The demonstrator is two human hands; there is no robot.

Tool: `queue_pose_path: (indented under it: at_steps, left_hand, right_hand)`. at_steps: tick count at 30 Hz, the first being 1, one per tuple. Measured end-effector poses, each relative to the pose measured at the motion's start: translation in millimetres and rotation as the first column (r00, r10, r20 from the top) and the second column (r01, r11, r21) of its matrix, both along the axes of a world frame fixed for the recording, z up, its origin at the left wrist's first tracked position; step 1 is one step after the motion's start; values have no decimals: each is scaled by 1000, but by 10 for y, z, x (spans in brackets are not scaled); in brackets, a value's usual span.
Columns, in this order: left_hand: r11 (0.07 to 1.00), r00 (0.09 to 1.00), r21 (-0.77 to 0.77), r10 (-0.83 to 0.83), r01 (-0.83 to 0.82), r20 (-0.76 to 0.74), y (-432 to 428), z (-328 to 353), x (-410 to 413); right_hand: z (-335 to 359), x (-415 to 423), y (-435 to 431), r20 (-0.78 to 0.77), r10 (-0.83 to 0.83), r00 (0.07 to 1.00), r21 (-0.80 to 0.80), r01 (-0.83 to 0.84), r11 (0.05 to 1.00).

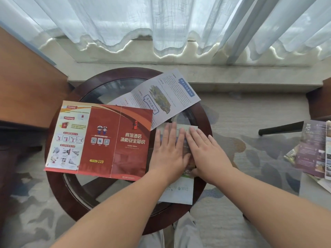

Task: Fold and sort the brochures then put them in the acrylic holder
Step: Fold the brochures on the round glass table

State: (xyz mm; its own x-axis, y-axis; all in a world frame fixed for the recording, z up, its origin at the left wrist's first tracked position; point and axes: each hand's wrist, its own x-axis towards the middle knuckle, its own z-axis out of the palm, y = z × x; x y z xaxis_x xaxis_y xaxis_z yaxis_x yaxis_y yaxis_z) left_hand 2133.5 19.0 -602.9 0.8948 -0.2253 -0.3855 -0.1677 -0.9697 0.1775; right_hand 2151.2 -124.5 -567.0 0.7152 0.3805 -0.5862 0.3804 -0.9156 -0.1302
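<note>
Head view: left hand (pixel 168 151) and right hand (pixel 206 151), fingers flat, press a folded brochure (pixel 180 192) near the right rim of the round table (pixel 59 187). A red brochure (pixel 100 140) reaches the left rim.

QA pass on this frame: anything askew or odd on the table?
Two unfolded brochures sit crooked: the white brochure angles across the table, its far end past the rim; the red brochure covers the left rim. Left hand and right hand press flat on a third brochure. No damage.
</note>
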Motion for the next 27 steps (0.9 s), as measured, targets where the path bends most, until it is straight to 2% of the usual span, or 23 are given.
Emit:
queue_pose_path:
  at_steps: [4,9,16,20,24,27]
  left_hand:
    - [999,993,-46,-20,26,117,-24,-104,-277]
    - [989,990,-35,-142,142,26,-7,-125,-968]
    - [998,998,-3,-57,57,0,66,-75,-995]
    - [998,998,14,-58,59,-23,77,-48,-1030]
    - [998,999,-33,-46,46,-2,79,-7,-959]
    - [999,998,-27,-41,42,48,155,-8,-854]
  right_hand:
    - [-76,69,-30,33,-6,999,39,5,999]
    - [-91,-7,-78,-3,-26,1000,18,26,999]
    - [-56,-2,-52,-16,-17,1000,-12,17,1000]
    - [-20,-43,69,26,9,1000,-67,-7,998]
    - [-7,-149,175,-36,21,999,-50,-22,998]
    - [-19,-122,193,-28,27,999,-42,-28,999]
